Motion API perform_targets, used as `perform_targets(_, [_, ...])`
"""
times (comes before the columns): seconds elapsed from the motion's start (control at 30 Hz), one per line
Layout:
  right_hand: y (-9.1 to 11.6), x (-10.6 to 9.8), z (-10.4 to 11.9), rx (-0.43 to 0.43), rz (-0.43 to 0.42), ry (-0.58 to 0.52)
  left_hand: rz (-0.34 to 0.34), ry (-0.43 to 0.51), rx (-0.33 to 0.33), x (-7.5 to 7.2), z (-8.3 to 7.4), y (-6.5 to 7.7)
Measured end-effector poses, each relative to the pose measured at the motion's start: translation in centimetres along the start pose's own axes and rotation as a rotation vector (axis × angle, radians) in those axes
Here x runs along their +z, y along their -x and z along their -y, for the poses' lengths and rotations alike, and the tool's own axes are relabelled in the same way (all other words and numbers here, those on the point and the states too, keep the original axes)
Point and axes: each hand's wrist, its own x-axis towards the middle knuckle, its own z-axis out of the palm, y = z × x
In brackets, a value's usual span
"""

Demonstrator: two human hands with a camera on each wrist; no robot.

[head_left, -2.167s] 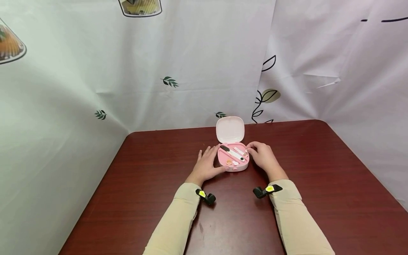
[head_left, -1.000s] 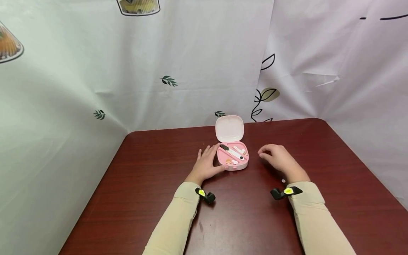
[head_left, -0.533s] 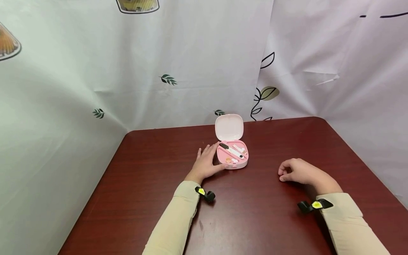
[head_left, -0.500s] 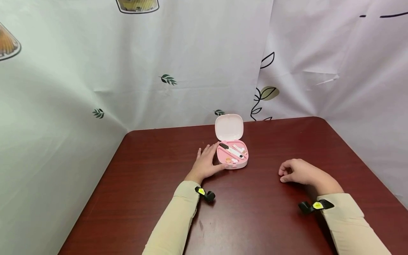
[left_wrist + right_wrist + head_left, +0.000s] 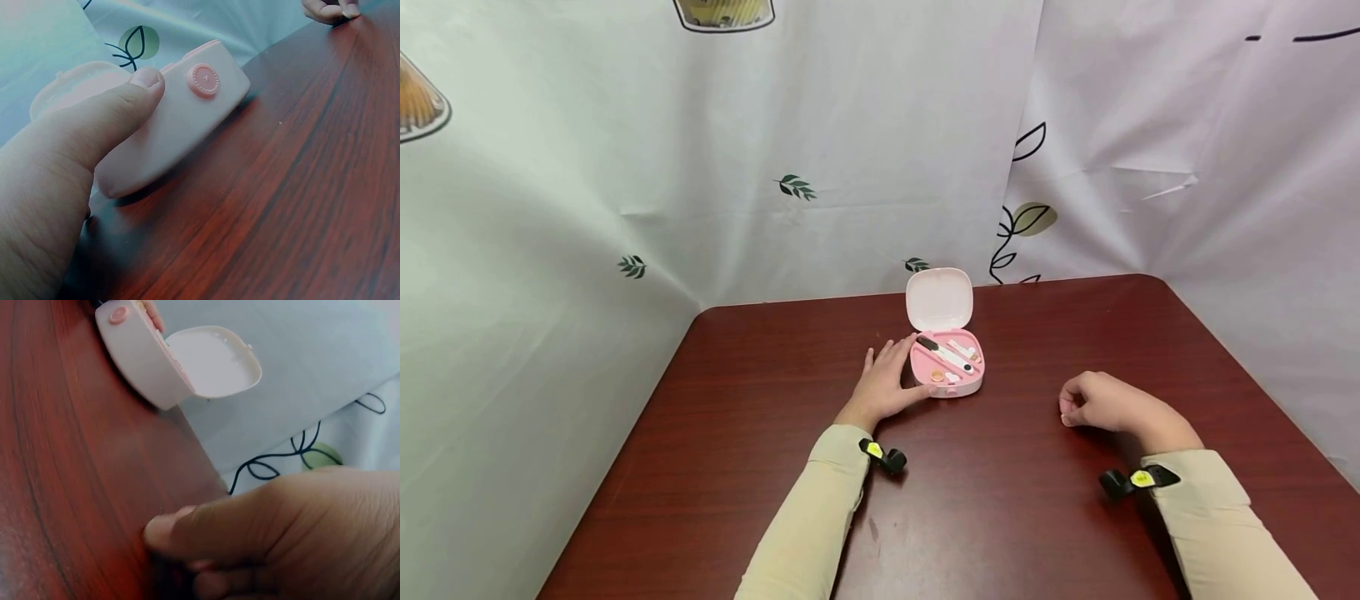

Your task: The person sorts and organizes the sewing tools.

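A small pink and white case (image 5: 952,390) stands on the table, its white lid (image 5: 939,300) raised. Inside lie a white pen-shaped tool (image 5: 953,360) with a dark end, a tan round piece (image 5: 937,377) and small white pieces (image 5: 952,378). My left hand (image 5: 883,390) rests against the case's left side with straight fingers; its thumb (image 5: 128,103) touches the front wall beside the round pink button (image 5: 204,80). To the right, my right hand (image 5: 1105,402) pinches thumb and fingertips together at the tabletop, where a small white disc was visible; the fingers mostly hide it.
The dark red wooden table (image 5: 760,467) runs back to a white cloth backdrop (image 5: 850,125) with leaf prints. Each beige sleeve carries a black wrist camera (image 5: 886,458). Bare tabletop lies between the case and my right hand.
My right hand has left the case's right edge and moved right and toward me, down over the white disc, its fingertips closing together. My left hand stays at the case.
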Motion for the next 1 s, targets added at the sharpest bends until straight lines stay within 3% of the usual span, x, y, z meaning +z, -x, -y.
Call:
perform_targets(0.23, [-3.3,0.7,-0.4,-0.124,-0.197,0.032,-0.005,0.008,-0.001,-0.2,0.2,0.1])
perform_targets(0.43, [-6.9,2.0,1.0,-0.106,-0.328,-0.090,-0.010,0.016,0.003,-0.1,0.2,0.2])
perform_targets(0.73, [-10.6,2.6,4.1,-0.003,-0.351,-0.267,-0.011,0.013,0.009,-0.1,0.0,0.3])
perform_targets(1.0, [-12.1,2.2,5.9,0.057,-0.315,-0.234,-0.003,0.022,0.002,-0.1,-0.1,0.3])
